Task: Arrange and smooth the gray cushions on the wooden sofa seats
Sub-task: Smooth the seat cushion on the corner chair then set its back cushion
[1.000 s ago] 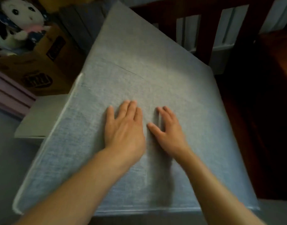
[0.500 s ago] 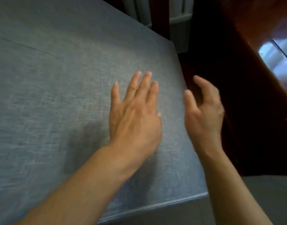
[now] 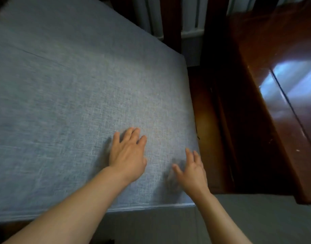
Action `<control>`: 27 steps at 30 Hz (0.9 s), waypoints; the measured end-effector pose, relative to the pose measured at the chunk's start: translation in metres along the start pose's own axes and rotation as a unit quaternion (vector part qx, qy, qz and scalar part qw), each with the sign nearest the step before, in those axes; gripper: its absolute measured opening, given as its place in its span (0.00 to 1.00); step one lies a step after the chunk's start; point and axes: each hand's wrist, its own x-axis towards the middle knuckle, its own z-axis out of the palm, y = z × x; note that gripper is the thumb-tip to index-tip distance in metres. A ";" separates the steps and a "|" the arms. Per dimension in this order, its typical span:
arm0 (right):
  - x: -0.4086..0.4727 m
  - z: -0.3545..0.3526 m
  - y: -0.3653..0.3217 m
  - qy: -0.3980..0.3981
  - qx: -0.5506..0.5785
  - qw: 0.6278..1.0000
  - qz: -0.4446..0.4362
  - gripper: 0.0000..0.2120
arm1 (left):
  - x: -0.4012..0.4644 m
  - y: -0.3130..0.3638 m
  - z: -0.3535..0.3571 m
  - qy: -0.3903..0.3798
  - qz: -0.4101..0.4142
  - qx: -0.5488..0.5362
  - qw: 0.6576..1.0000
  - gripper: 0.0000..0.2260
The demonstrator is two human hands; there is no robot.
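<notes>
A large gray woven cushion (image 3: 77,95) fills the left and middle of the head view, lying flat on the dark wooden sofa seat (image 3: 205,131). My left hand (image 3: 128,154) lies palm down on the cushion near its front right part, fingers straight. My right hand (image 3: 191,171) rests flat on the cushion close to its right edge and front corner, fingers spread. A faint crease runs across the cushion at the upper left.
A glossy wooden armrest or side table (image 3: 281,88) stands to the right of the seat. Dark wooden back slats (image 3: 170,20) rise behind the cushion. Gray floor (image 3: 256,222) lies in front, below the cushion's front edge.
My right hand, lifted and curled off the cushion's right edge half a second ago, has come down flat near the front right corner. My left hand stays flat on the fabric.
</notes>
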 end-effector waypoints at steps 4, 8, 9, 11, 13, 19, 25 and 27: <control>-0.035 -0.019 -0.043 0.005 -0.009 1.000 -0.022 0.35 | -0.039 -0.028 -0.033 0.012 -0.045 -0.031 0.998 0.31; -0.078 -0.037 -0.112 -0.004 -0.035 0.997 -0.073 0.35 | -0.090 -0.069 -0.067 0.039 -0.102 -0.099 0.989 0.31; -0.087 -0.040 -0.129 -0.007 -0.048 0.995 -0.091 0.35 | -0.102 -0.079 -0.074 0.047 -0.113 -0.112 0.986 0.31; -0.105 -0.047 -0.160 -0.007 -0.076 0.989 -0.125 0.35 | -0.126 -0.096 -0.085 0.062 -0.128 -0.135 0.981 0.32; -0.123 -0.052 -0.189 -0.001 -0.105 0.981 -0.163 0.36 | -0.150 -0.114 -0.092 0.078 -0.145 -0.153 0.974 0.32; -0.176 -0.049 -0.272 -0.003 -0.176 0.952 -0.249 0.38 | -0.209 -0.173 -0.094 0.104 -0.197 -0.221 0.949 0.32; -0.220 -0.006 -0.362 -0.039 -0.204 0.928 -0.308 0.41 | -0.244 -0.258 -0.064 0.146 -0.253 -0.298 0.909 0.30; -0.230 0.012 -0.386 -0.055 -0.215 0.921 -0.320 0.43 | -0.249 -0.285 -0.050 0.136 -0.261 -0.337 0.894 0.30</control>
